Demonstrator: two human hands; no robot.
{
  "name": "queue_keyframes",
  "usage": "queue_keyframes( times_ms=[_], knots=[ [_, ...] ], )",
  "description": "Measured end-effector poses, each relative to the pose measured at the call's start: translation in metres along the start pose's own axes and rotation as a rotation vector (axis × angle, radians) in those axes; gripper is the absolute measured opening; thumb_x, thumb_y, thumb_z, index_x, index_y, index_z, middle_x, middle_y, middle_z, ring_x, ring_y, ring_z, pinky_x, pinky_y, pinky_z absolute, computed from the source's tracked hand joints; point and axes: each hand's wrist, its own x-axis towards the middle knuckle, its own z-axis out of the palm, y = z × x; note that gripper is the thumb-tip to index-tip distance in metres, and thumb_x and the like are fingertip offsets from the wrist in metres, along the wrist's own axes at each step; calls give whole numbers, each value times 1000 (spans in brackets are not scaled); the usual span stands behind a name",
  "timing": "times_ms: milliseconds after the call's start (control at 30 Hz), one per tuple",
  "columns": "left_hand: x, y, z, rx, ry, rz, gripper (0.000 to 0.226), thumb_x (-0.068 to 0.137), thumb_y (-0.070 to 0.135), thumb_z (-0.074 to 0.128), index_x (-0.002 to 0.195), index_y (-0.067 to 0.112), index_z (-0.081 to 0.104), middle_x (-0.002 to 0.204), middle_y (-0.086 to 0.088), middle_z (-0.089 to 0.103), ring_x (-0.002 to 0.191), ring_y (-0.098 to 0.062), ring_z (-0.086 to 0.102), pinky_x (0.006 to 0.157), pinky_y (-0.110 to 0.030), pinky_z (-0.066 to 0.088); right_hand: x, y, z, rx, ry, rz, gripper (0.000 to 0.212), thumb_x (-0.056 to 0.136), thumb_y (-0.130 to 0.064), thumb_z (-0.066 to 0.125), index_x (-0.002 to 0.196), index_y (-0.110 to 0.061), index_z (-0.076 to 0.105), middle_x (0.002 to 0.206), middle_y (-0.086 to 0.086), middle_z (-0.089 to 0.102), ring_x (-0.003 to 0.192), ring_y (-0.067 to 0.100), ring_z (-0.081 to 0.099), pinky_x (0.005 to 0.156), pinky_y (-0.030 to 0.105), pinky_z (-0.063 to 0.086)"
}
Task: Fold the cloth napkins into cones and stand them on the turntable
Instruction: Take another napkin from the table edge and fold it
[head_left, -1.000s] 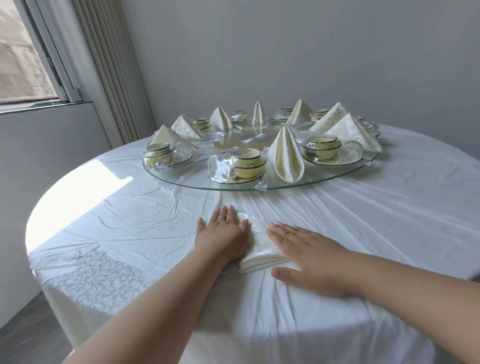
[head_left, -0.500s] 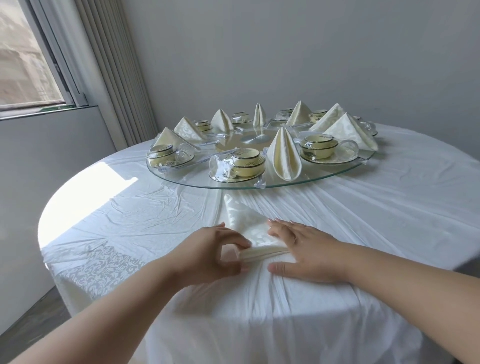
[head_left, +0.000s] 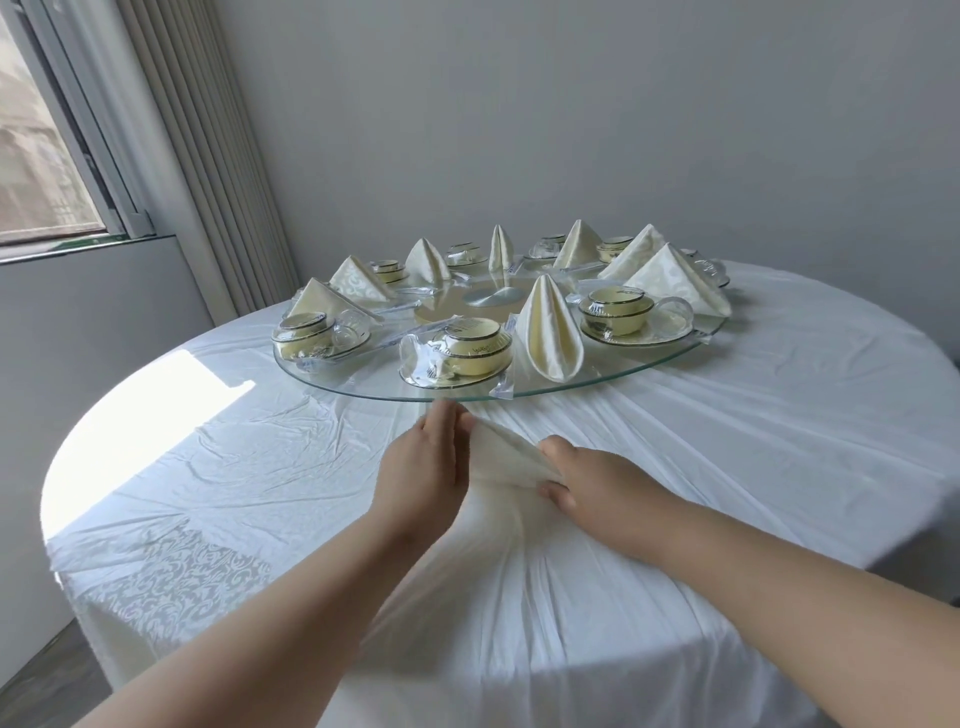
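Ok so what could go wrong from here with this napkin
The napkin, held between the left hand and right hand, could lose its fold when released. The hands sit close to the glass turntable rim, so lifting might bump it and topple the nearest standing cone or jostle the wrapped cup.

Eight folded napkin cones (head_left: 550, 327) stand on the glass turntable (head_left: 363, 384), among seven visible wrapped cup sets (head_left: 457, 353); a ninth napkin (head_left: 506, 457) lies just before its near rim.
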Motion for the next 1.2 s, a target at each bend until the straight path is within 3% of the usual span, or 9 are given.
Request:
queue_keyframes(
  times_ms=[100, 233, 433, 567, 667, 767, 867, 967, 1200],
  knots=[
    [24, 0, -1, 45, 167, 79, 20, 92, 30, 30, 93, 14, 43, 70, -15, 62, 51, -39, 55, 46, -32, 38, -1, 10, -10, 99, -19, 39, 16, 100, -31, 44, 104, -16, 38, 82, 1, 53, 79, 23, 55, 71, 39, 47],
    [42, -6, -7, 5, 143, 260, 9, 86, 20, 35, 94, 18, 38, 76, -15, 64, 51, -38, 57, 41, -33, 46, -3, 23, -22, 208, -75, 32, 10, 97, -36, 50, 98, -26, 48, 96, -3, 63, 90, 20, 61, 81, 41, 51],
    [51, -5, -12, 11, 125, 388, 9, 85, 18, 37, 94, 19, 40, 77, -8, 63, 54, -31, 57, 46, -31, 40, 17, -6, -57, 231, -21, -64, 33, 80, -51, 68, 70, -29, 46, 65, -14, 51, 59, 3, 46, 56, 23, 33],
    [58, -11, -13, -30, 75, 395, 13, 86, 19, 36, 98, 21, 42, 82, -8, 65, 61, -30, 61, 53, -32, 43, 42, -27, -60, 402, 93, -144, 28, 84, -33, 70, 69, -13, 57, 57, -9, 45, 51, 4, 40, 50, 21, 29],
    [62, -32, -12, -50, 83, 271, 14, 91, 31, 33, 99, 25, 43, 84, -4, 65, 69, -32, 62, 57, -32, 48, 53, -27, -47, 426, 186, -114, 32, 82, -28, 71, 67, -5, 55, 55, -4, 42, 51, 9, 38, 51, 28, 29],
    [71, -68, -10, -4, 87, -64, 48, 94, 54, 19, 103, 21, 54, 86, -2, 62, 82, -30, 60, 68, -34, 46, 57, -22, -27, 447, 334, -45, 44, 81, -28, 72, 55, -13, 40, 53, -8, 34, 51, 10, 32, 52, 29, 25],
    [80, -118, -6, 88, -115, -385, 60, 101, 47, 17, 127, 11, 57, 132, -8, 55, 127, -24, 45, 98, -31, 35, 57, -14, -13, 455, 433, -13, 50, 80, -30, 72, 51, -18, 34, 47, -9, 35, 48, 6, 29, 49, 25, 24],
    [84, -159, 2, 92, -352, -594, 58, 102, 45, 9, 148, 21, 34, 157, 3, 26, 146, -13, 15, 119, -37, 8, 56, -11, -7, 428, 461, -34, 52, 80, -32, 72, 50, -19, 31, 52, -14, 42, 50, 8, 33, 48, 22, 26],
    [74, -180, 15, 277, -517, -527, 59, 100, 50, 8, 151, 23, 23, 158, 8, 19, 146, -4, 7, 119, -38, -5, 58, -7, -2, 436, 534, -54, 54, 78, -28, 74, 49, -19, 30, 56, -10, 41, 53, 11, 36, 51, 26, 26]
  ],
)
